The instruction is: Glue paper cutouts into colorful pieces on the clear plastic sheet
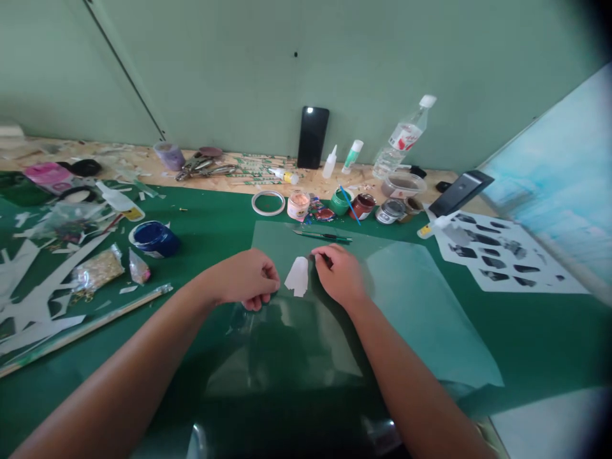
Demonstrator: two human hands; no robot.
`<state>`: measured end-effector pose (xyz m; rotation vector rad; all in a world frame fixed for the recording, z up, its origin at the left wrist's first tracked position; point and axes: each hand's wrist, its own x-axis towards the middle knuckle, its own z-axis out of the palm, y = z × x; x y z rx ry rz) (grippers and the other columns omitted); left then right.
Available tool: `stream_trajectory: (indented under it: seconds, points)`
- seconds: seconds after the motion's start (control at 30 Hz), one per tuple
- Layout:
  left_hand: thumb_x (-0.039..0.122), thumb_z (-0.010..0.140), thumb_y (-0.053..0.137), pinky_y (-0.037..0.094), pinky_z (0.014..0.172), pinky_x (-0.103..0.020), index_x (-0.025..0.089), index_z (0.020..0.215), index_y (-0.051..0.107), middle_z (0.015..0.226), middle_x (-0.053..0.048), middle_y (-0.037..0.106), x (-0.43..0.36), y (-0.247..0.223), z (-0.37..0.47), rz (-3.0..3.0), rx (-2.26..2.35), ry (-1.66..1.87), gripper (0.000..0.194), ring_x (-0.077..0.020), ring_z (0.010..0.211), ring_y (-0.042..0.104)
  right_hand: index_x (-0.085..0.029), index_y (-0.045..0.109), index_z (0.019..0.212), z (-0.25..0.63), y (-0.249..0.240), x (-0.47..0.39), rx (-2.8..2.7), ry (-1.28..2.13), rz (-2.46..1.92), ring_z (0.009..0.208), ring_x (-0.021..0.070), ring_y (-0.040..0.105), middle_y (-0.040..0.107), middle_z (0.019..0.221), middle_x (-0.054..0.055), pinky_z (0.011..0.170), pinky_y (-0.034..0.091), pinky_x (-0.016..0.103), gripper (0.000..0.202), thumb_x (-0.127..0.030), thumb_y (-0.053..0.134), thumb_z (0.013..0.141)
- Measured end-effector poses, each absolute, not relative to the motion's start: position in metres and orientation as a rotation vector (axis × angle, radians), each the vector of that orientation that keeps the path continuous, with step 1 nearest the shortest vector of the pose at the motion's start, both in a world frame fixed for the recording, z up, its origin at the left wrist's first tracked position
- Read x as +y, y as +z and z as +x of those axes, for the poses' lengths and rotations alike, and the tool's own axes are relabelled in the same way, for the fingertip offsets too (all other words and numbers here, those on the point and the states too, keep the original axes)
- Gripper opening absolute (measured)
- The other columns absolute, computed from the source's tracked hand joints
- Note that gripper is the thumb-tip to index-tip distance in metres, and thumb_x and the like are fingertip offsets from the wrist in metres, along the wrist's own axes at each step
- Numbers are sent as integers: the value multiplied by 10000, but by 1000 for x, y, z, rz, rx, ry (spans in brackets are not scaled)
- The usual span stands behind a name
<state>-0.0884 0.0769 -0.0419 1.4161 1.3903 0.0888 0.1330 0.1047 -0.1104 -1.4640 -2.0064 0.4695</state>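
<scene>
A small white paper cutout [297,276] lies on a clear plastic sheet [406,287] over the green mat, between my two hands. Just left of it is my left hand [253,280], its fingers curled together on something I cannot make out. On the other side my right hand [337,271] is pinched near the cutout's upper right, by a thin dark edge that is too small to tell. Beyond the hands a craft knife [322,236] rests flat on the sheet.
Paint jars [340,203], a tape ring [268,203], a phone [313,138] and a bottle [404,140] line the back. Paper scraps [21,274], a blue paint jar [153,240] and a stick [95,325] lie left; a patterned sheet [549,280] lies right.
</scene>
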Motion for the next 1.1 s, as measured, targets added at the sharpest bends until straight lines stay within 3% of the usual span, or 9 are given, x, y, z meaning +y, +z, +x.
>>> stream_trajectory:
  seconds: [0.13,0.33,0.53,0.6,0.77,0.9,1.0,1.1]
  points:
    - [336,770,568,456,421,-209,159,864,631,650,-5,655,32,-47,-72,1367,1626,300,211,-137,475,620,-230,705,972,135,-115,106,-1958,463,-1418,857,210,669,731,963,39,775,513,333,229,-193,512,855]
    - [393,839,531,482,428,-215,184,1095,626,840,-26,677,-40,-60,-31,1005,1789,586,344,-114,512,614,-233,594,1255,138,-114,104,-2023,514,-1355,880,206,690,749,1074,23,814,516,336,429,-137,498,847]
    - [328,823,560,449,387,-212,154,1181,587,763,2,597,-58,-69,-12,819,1737,822,399,-107,511,567,-272,510,1352,139,-110,99,-2183,484,-1308,946,217,694,734,1160,-13,803,520,338,545,-87,451,842]
    - [322,822,562,492,445,-225,152,1150,600,769,-5,608,-64,-71,-8,827,1751,894,372,-130,589,608,-273,485,1374,140,-110,98,-2216,489,-1290,952,218,693,728,1176,-15,799,519,335,588,-70,446,824]
    - [369,860,542,562,768,-299,175,1062,644,917,-48,698,-87,-74,-5,963,1854,963,298,-182,825,681,-285,438,1403,140,-111,98,-2233,503,-1268,962,216,689,719,1197,-11,795,518,329,658,-53,444,786]
    - [377,857,549,550,847,-308,175,1116,625,1026,-73,701,-92,-73,-11,939,1868,954,337,-199,941,678,-277,416,1413,140,-111,97,-2224,516,-1257,958,217,690,720,1194,-6,799,516,326,674,-54,434,778]
    - [366,839,565,569,802,-308,166,1163,603,1052,-80,690,-84,-72,-18,893,1822,911,383,-192,910,674,-273,412,1413,140,-112,96,-2214,535,-1259,956,220,689,721,1191,1,794,515,329,669,-59,429,779]
    - [392,845,552,575,654,-292,175,1209,582,995,-65,686,-69,-70,-26,902,1842,842,424,-172,760,663,-263,400,1415,140,-112,97,-2175,589,-1274,899,217,695,720,1190,17,775,515,337,664,-66,428,782]
